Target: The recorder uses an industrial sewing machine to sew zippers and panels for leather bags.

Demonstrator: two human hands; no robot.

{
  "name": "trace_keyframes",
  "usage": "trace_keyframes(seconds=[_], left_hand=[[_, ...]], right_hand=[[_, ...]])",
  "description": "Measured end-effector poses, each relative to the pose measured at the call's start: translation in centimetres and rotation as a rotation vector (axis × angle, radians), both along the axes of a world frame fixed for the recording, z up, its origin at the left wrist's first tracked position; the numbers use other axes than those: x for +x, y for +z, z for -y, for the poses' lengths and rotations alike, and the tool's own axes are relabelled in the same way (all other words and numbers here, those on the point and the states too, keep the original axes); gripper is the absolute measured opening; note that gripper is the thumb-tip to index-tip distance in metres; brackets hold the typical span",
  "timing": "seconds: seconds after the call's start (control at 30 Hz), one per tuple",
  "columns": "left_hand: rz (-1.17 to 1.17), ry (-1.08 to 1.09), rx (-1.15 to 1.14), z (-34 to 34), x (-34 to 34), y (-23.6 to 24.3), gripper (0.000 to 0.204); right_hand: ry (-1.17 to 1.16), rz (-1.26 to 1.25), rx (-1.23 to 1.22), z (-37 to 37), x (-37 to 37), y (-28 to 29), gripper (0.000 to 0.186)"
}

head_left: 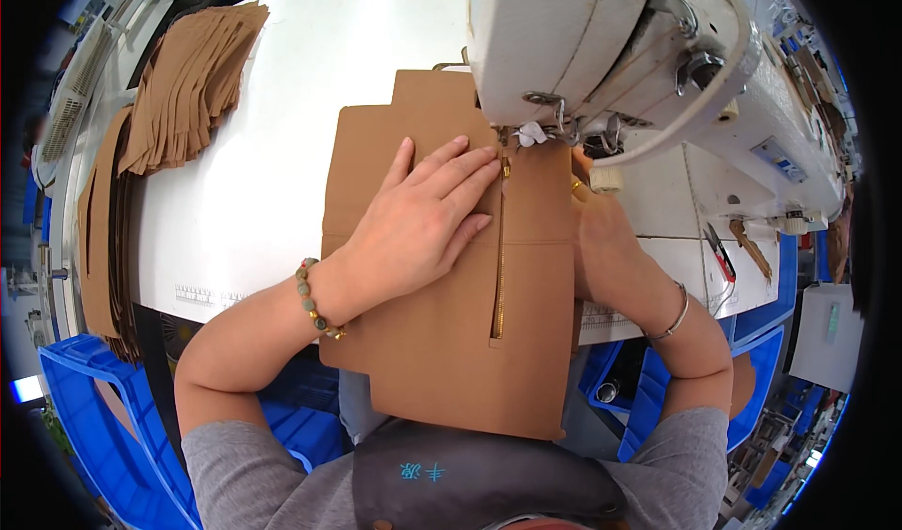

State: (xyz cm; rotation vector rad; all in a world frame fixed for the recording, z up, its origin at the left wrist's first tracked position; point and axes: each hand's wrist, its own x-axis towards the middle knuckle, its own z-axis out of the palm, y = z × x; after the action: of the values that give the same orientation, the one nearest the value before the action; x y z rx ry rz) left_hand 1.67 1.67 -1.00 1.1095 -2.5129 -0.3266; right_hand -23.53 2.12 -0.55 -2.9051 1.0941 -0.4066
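Observation:
A brown leather-like panel (442, 361) with stepped corners lies under the sewing machine head (564, 51), its near end hanging over the table edge toward my lap. A brass-toothed zipper (500, 286) runs lengthwise in a slot in it, its pull close to the needle area. My left hand (427, 210) rests flat on the panel, left of the zipper, fingers stretched toward the presser foot. My right hand (601, 234) is at the panel's right edge, beside the machine head. Its fingers are mostly hidden by the panel and the machine.
A fanned stack of brown pieces (193, 88) lies at the far left, with longer brown strips (103, 239) beside it. Red-handled snippers (722, 253) and a brown-handled tool (752, 248) lie right on the white table (235, 229). Blue bins (103, 417) stand below.

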Motion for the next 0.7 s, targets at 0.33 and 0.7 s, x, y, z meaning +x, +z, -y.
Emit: trace_keyframes(seconds=[0.33, 0.7], left_hand=[[0.147, -0.012, -0.083, -0.01, -0.31, 0.44, 0.051], [0.172, -0.029, -0.109, 0.58, -0.26, 0.94, 0.050]], right_hand=[[-0.011, -0.017, 0.007, -0.02, -0.06, -0.18, 0.052], [-0.084, 0.131, 0.213, -0.24, -0.02, 0.63, 0.049]])
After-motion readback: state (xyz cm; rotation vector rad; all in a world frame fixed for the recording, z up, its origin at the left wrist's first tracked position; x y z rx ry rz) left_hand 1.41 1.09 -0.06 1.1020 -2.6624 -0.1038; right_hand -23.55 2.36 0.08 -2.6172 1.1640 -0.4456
